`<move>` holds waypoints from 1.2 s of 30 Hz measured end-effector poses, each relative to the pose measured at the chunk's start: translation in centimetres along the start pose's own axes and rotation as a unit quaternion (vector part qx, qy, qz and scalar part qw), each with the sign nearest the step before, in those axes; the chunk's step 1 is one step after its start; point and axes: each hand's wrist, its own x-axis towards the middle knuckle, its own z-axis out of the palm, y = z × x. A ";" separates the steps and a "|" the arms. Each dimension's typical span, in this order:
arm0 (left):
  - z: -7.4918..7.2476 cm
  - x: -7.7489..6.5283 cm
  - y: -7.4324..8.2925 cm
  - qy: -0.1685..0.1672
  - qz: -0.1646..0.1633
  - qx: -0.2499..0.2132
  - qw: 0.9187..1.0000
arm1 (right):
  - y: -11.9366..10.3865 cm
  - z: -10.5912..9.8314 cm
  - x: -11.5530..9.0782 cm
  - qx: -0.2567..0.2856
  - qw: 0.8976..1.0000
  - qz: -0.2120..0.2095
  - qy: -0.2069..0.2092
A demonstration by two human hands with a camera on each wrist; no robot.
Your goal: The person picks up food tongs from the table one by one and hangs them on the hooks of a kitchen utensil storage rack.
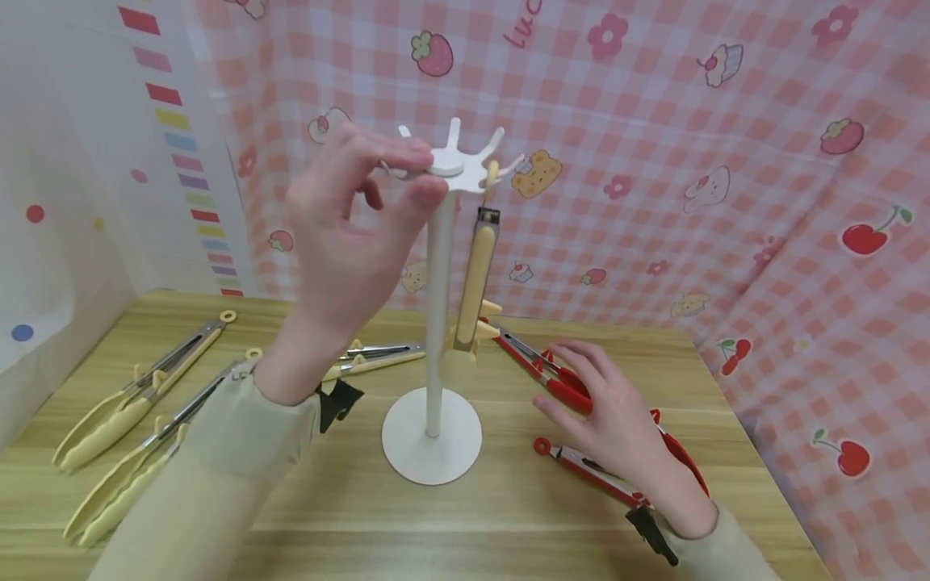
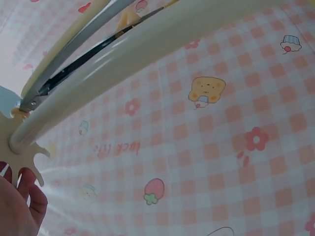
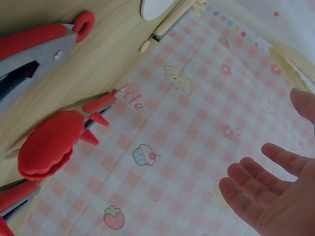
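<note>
A white hook stand (image 1: 439, 323) stands upright on its round base (image 1: 429, 460). At its top, my left hand (image 1: 345, 218) pinches the hooked head (image 1: 472, 173) between thumb and fingers; in the left wrist view, fingertips (image 2: 29, 184) curl around one hook. Pale yellow tongs (image 1: 475, 282) hang by their ring from a hook on the right side. My right hand (image 1: 613, 411) hovers over red tongs (image 1: 570, 391), its fingers spread and relaxed, and the right wrist view shows nothing in its palm.
Two pairs of pale yellow tongs (image 1: 134, 403) lie at the left, and another yellow pair (image 1: 381, 360) lies behind the pole. More red tongs (image 1: 592, 472) rest near my right wrist. A pink checked cloth (image 1: 639, 242) hangs behind the wooden table (image 1: 508, 516) and along its right side.
</note>
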 end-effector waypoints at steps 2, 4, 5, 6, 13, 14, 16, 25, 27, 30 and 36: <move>0.3 -0.1 0.2 0.009 0.009 0.018 1.000 | 0.2 0.0 -0.1 -0.002 1.000 0.001 -0.004; 0.6 -0.2 0.3 0.015 0.016 0.038 0.999 | 0.5 0.0 -0.1 -0.003 1.000 0.004 -0.009; 0.7 -0.3 0.4 0.016 0.022 0.047 0.999 | 0.6 0.0 -0.1 -0.004 1.000 0.005 -0.011; 0.8 -0.3 0.5 0.017 0.024 0.058 0.998 | 0.8 0.0 -0.2 -0.005 1.000 0.005 -0.012; 1.3 -0.5 0.9 0.026 0.042 0.103 0.993 | 1.9 0.0 -0.4 -0.018 1.000 -0.009 -0.021; 1.3 -0.5 0.9 0.027 0.043 0.106 0.993 | 2.1 0.0 -0.5 -0.020 0.999 -0.012 -0.024; 1.4 -0.6 0.9 0.030 0.042 0.107 0.993 | 2.4 -0.1 -0.7 -0.025 0.999 -0.012 -0.036; 2.1 -0.8 0.8 0.035 0.051 0.153 0.986 | 3.7 0.2 -2.4 -0.054 0.988 0.018 -0.141; 2.2 -0.9 0.8 0.039 0.054 0.173 0.983 | 3.9 0.3 -2.7 -0.057 0.985 0.028 -0.159; 2.5 -0.9 0.9 0.047 0.070 0.192 0.978 | 4.2 0.3 -3.1 -0.057 0.982 0.036 -0.175; 2.8 -0.7 1.1 0.047 0.075 0.227 0.970 | 4.7 0.3 -3.5 -0.063 0.980 0.032 -0.185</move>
